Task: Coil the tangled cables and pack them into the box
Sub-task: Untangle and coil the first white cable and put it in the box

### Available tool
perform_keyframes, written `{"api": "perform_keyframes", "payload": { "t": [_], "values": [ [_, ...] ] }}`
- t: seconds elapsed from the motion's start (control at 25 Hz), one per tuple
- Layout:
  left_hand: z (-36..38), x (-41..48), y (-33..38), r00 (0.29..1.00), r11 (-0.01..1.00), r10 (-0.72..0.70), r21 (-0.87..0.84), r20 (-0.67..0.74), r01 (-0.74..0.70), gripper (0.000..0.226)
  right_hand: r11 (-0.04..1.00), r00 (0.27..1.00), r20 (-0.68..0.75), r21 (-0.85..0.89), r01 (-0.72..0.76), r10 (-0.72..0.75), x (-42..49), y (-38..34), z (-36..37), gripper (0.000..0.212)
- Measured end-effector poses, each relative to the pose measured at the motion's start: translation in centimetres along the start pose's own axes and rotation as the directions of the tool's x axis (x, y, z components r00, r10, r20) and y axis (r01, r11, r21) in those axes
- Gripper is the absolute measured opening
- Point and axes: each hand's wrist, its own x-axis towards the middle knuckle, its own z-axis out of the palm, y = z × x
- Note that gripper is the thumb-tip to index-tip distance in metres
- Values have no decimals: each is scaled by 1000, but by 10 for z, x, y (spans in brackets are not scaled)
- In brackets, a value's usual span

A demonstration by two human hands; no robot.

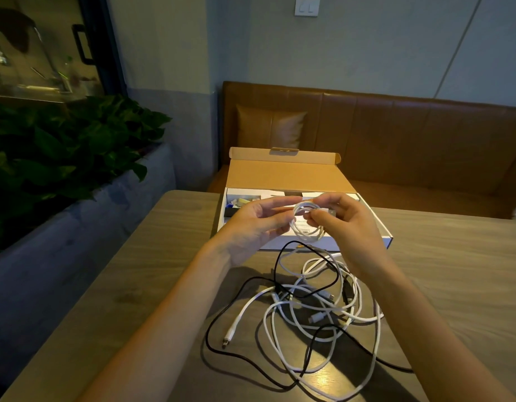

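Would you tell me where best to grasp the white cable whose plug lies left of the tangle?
Probably pinch the white cable just behind its plug, coming from the left: that end lies free on the table, left of the tangle.

Bare table (163,256) at L & R of frame: free passage. Cable tangle (309,297) fills lower centre. Open box (383,227), lid (285,175) up at back, sits centre; left hand (256,224) & right hand (346,227) w/ coil (306,231) hang over its opening.

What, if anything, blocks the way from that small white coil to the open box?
Nothing visible. The left hand and right hand hold the coiled white cable over the open box, lid folded back. The tangled cables lie nearer the person, out of the path.
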Motion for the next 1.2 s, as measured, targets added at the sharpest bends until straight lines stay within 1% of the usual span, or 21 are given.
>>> {"api": "perform_keyframes", "payload": {
  "t": [0.04, 0.08, 0.16, 0.28, 0.32, 0.4, 0.48, 0.56, 0.68, 0.8, 0.88, 0.96, 1.04, 1.12, 1.2],
  "values": [
    [-3, 0, 0, 1000, 1000, -16, -8, 26, 17, 31, 1000, 1000, 7, 4, -10, 10, 1, 1, -1, 16],
    [-6, 0, 1, 999, 999, -31, 11, 31, 30, 33, 999, 1000, 11, -39, 3, -2, 1, 3, -1, 17],
    [-7, 1, 0, 999, 992, -49, 118, 4, 49, 33, 975, 999, 22, -217, 52, -48, 2, 7, 1, 20],
    [-8, 3, -4, 999, 948, -29, 316, -46, 42, 29, 868, 996, 36, -489, 89, -82, 0, 14, 5, 25],
    [-8, 3, -5, 997, 936, -17, 349, -69, 40, 28, 828, 995, 31, -553, 95, -94, 0, 15, 6, 26],
    [-7, 4, -8, 991, 920, 23, 392, -130, 30, 26, 778, 993, 16, -619, 105, -121, -1, 16, 6, 27],
    [-7, 6, -13, 977, 900, 74, 436, -202, 22, 24, 758, 989, 4, -642, 113, -145, 0, 17, 6, 28],
    [-7, 9, -19, 966, 902, 89, 432, -243, 25, 24, 765, 989, -5, -634, 113, -151, 1, 20, 5, 30],
    [-3, 12, -21, 967, 930, 107, 368, -230, -15, 25, 806, 987, -51, -584, 94, -153, 3, 22, 4, 31],
    [3, 16, -20, 953, 932, 155, 359, -261, -54, 28, 889, 983, -128, -454, 58, -129, 12, 19, -1, 30],
    [3, 24, -20, 941, 924, 168, 380, -295, -46, 30, 884, 987, -117, -465, 41, -107, 26, 19, -1, 27],
    [-2, 40, -21, 924, 891, 186, 453, -334, -16, 29, 839, 994, -80, -544, 16, -71, 47, 24, 1, 25],
    [-11, 61, -20, 912, 835, 199, 549, -359, 34, 28, 822, 998, -63, -568, -24, -14, 71, 33, 5, 24],
    [-18, 84, -21, 912, 786, 165, 608, -376, 109, 28, 831, 996, -65, -549, -90, 65, 93, 45, 5, 23],
    [-25, 107, -29, 917, 727, 99, 657, -387, 199, 28, 816, 986, -66, -555, -164, 153, 112, 61, 5, 25]
  ]
}}
